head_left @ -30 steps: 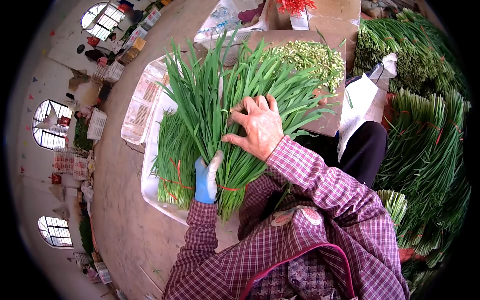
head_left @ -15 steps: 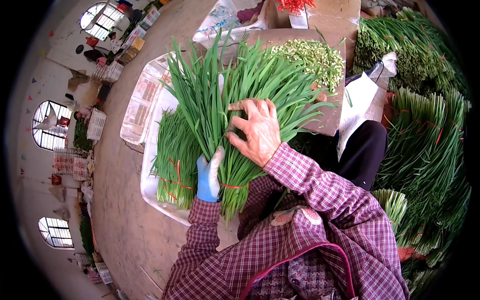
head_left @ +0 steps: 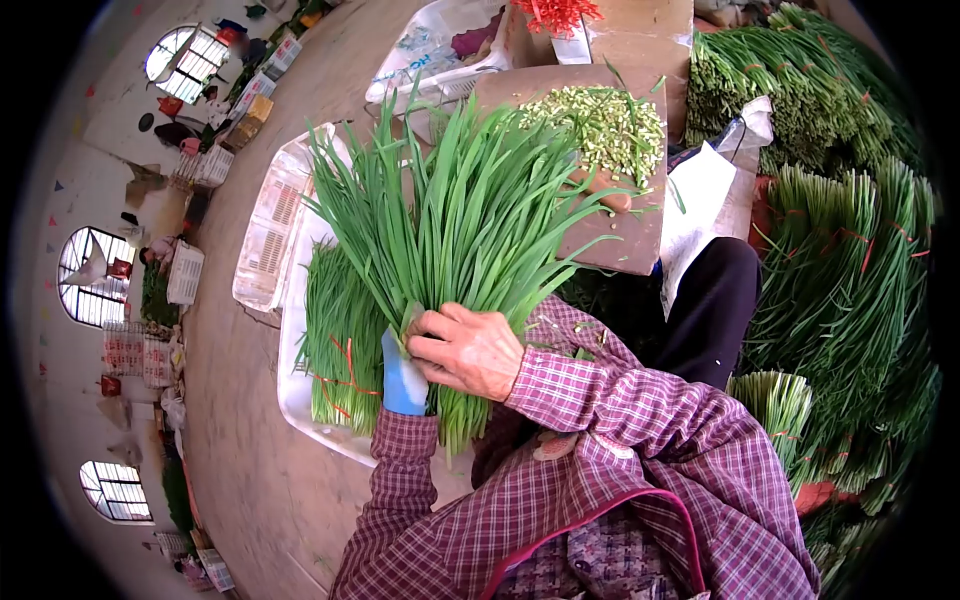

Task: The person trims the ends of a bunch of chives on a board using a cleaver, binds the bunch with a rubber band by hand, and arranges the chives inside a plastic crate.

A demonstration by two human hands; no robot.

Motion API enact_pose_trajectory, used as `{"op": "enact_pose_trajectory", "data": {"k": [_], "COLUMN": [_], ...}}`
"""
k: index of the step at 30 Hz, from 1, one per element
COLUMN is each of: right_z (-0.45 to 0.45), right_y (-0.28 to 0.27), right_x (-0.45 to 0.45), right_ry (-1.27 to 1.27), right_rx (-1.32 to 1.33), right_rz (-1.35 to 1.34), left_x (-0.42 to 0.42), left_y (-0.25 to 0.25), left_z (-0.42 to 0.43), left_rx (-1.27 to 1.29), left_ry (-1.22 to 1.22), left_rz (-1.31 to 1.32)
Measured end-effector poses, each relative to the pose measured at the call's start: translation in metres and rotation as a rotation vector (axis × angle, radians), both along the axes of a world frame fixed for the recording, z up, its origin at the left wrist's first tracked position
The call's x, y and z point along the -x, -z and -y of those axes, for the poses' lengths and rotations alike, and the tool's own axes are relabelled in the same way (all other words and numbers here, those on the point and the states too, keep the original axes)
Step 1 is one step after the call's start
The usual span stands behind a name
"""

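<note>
A leafy bunch of garlic chives (head_left: 460, 200) fans out upward in front of me. My left hand (head_left: 404, 375), in a blue and white glove, is closed round the bunch's left side near the lower stems; its fingers are mostly hidden. My bare right hand (head_left: 467, 350) has its fingers curled across the front of the same bunch, close to the left thumb. The cut stem ends show below my hands. Left of them, a tied bundle of chives (head_left: 340, 330) with a red tie (head_left: 348, 380) lies in a white plastic crate (head_left: 296, 385).
A brown board (head_left: 625, 240) at upper right carries chopped stem pieces (head_left: 600, 130) and a brown wooden handle (head_left: 612, 196). Red ties (head_left: 556, 14) stand behind it. Stacked chive bundles (head_left: 840, 270) fill the right side. Another white crate (head_left: 440, 75) sits at the back.
My right hand has moved down and left from the leaves to the stems beside my left hand, and its fingers have closed. The leaves of the two parts now stand closer together.
</note>
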State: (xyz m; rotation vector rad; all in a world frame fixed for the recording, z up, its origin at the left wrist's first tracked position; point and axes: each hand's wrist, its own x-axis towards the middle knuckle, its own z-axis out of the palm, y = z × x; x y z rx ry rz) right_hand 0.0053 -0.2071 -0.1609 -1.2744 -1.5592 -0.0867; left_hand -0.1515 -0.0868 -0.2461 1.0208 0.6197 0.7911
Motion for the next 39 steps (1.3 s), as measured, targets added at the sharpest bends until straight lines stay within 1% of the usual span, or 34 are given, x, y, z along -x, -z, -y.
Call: {"op": "enact_pose_trajectory", "data": {"k": [1, 2, 3, 4, 5, 6, 7, 8, 9, 10, 11, 12, 14, 16, 18, 20, 21, 22, 24, 26, 29, 32, 35, 39], "right_z": [0.000, 0.000, 0.001, 0.001, 0.002, 0.004, 0.006, 0.008, 0.014, 0.026, 0.033, 0.038, 0.043, 0.045, 0.046, 0.043, 0.041, 0.040, 0.037, 0.036, 0.036, 0.038, 0.040, 0.039], "right_y": [0.001, 0.001, 0.001, 0.000, -0.003, -0.006, -0.009, -0.014, -0.023, -0.039, -0.049, -0.053, -0.052, -0.051, -0.047, -0.035, -0.032, -0.031, -0.029, -0.029, -0.030, -0.028, -0.028, -0.027], "right_x": [0.002, 0.002, 0.003, 0.003, 0.003, 0.001, -0.001, -0.004, -0.012, -0.025, -0.037, -0.051, -0.086, -0.126, -0.154, -0.172, -0.176, -0.179, -0.182, -0.184, -0.187, -0.192, -0.193, -0.193], "right_ry": [-0.058, -0.051, -0.182, -0.312, -0.411, -0.402, -0.647, -0.895, -1.081, -1.147, -1.029, -0.911, -0.403, 0.059, 0.397, 0.479, 0.504, 0.507, 0.515, 0.508, 0.423, 0.375, 0.377, 0.389], "right_rx": [0.028, 0.027, 0.132, 0.238, 0.221, 0.221, 0.333, 0.443, 0.512, 0.572, 0.529, 0.485, 0.313, 0.155, 0.219, 0.160, 0.170, 0.170, 0.210, 0.189, 0.159, 0.145, 0.141, 0.095], "right_rz": [-0.065, -0.063, -0.245, -0.427, -0.564, -0.564, -0.675, -0.782, -0.713, -0.614, -0.460, -0.309, -0.240, -0.163, -0.044, 0.052, 0.106, 0.105, 0.229, 0.236, 0.282, 0.324, 0.324, 0.330], "left_x": [0.009, 0.018, 0.019, 0.018, 0.018, 0.018, 0.015, 0.009, 0.000, -0.005, -0.011, -0.016, -0.026, -0.019, -0.013, -0.011, -0.011, -0.011, -0.010, -0.006, -0.016, -0.020, -0.007, -0.016], "left_y": [0.019, 0.034, 0.026, 0.009, 0.002, -0.005, -0.011, -0.016, -0.024, -0.031, -0.038, -0.054, -0.086, -0.076, -0.071, -0.070, -0.070, -0.070, -0.071, -0.071, -0.086, -0.089, -0.074, -0.082], "left_z": [-0.007, -0.015, -0.013, -0.007, -0.004, -0.001, 0.001, 0.007, 0.015, 0.020, 0.025, 0.029, 0.038, 0.030, 0.023, 0.023, 0.023, 0.024, 0.024, 0.022, 0.035, 0.038, 0.026, 0.029], "left_rx": [-0.106, -0.214, -0.216, -0.247, -0.261, -0.274, -0.293, -0.258, -0.221, -0.185, -0.152, -0.191, -0.270, -0.292, -0.313, -0.330, -0.337, -0.344, -0.331, -0.421, -0.416, -0.379, -0.359, -0.404], "left_ry": [0.014, 0.027, 0.033, 0.110, 0.153, 0.196, 0.151, 0.056, -0.040, -0.095, -0.148, -0.132, -0.102, -0.136, -0.142, -0.152, -0.159, -0.166, -0.167, -0.124, -0.151, -0.181, -0.200, -0.198], "left_rz": [-0.036, -0.072, -0.071, -0.020, 0.007, 0.034, -0.315, -0.348, -0.379, -0.294, -0.207, -0.254, -0.346, -0.331, -0.346, -0.366, -0.357, -0.347, -0.356, -0.407, -0.411, -0.407, -0.437, -0.397]}}
